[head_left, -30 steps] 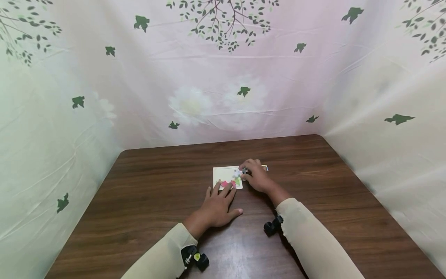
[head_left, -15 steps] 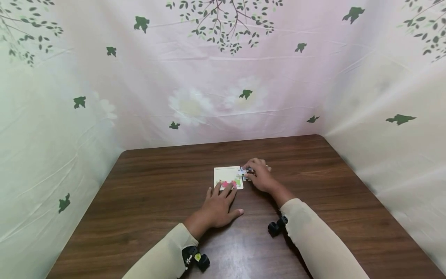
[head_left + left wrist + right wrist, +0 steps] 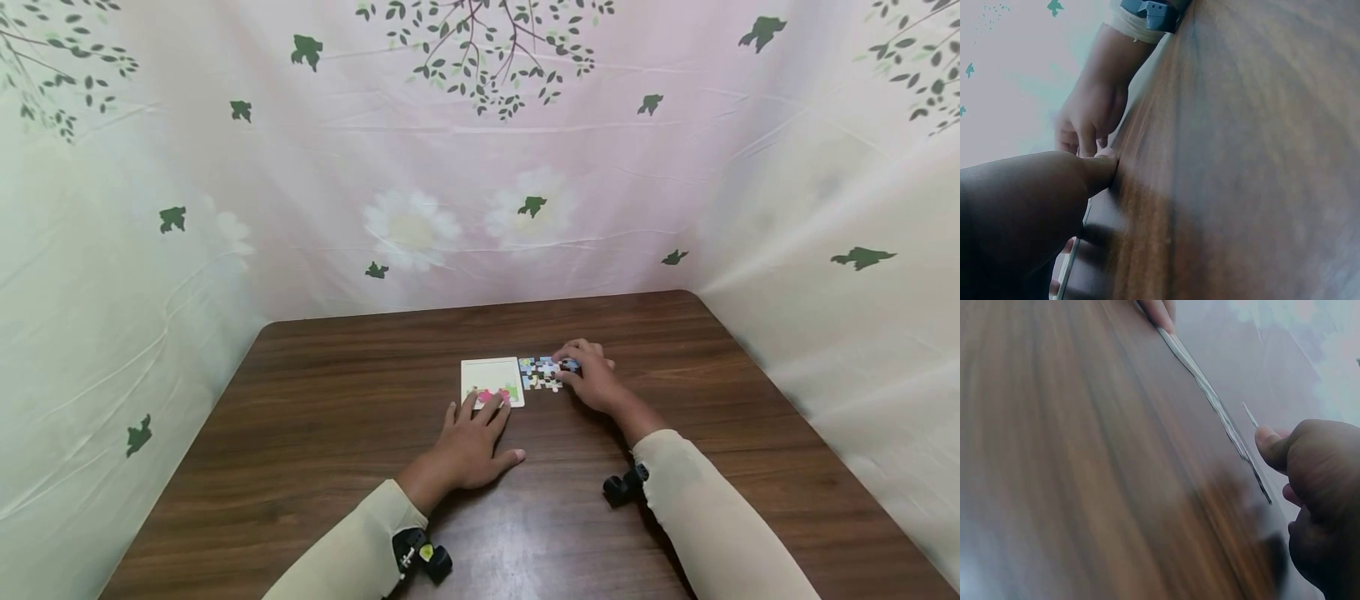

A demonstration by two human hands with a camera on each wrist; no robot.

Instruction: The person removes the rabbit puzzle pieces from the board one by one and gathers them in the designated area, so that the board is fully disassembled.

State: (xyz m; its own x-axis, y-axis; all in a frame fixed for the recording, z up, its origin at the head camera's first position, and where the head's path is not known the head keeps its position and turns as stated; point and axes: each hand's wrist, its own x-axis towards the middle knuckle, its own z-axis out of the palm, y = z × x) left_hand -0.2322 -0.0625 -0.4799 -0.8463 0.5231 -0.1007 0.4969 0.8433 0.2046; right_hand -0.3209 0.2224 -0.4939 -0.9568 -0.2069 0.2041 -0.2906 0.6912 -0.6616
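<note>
A white puzzle board [image 3: 483,373] lies on the table, with pink and green puzzle pieces [image 3: 512,393] along its near edge. My left hand [image 3: 465,448] lies spread out, its fingertips on that near edge and its thumb apart on the wood. To the right of the board lies a group of blue and white puzzle pieces [image 3: 534,377]. Over the right end of this group is my right hand [image 3: 592,379]. In the right wrist view its thumb and a finger pinch a thin puzzle piece [image 3: 1249,414], seen edge-on and raised above the others.
The brown wooden table [image 3: 337,433] stretches out around the board. Behind it and at both sides hangs a pale cloth [image 3: 450,217] printed with leaves and flowers. Each wrist wears a small black camera, the left camera [image 3: 423,557] and the right camera [image 3: 624,486].
My right hand has moved right from the board's right edge, taking the pinched puzzle piece away and uncovering the pieces beside the board. My left hand has stayed put.
</note>
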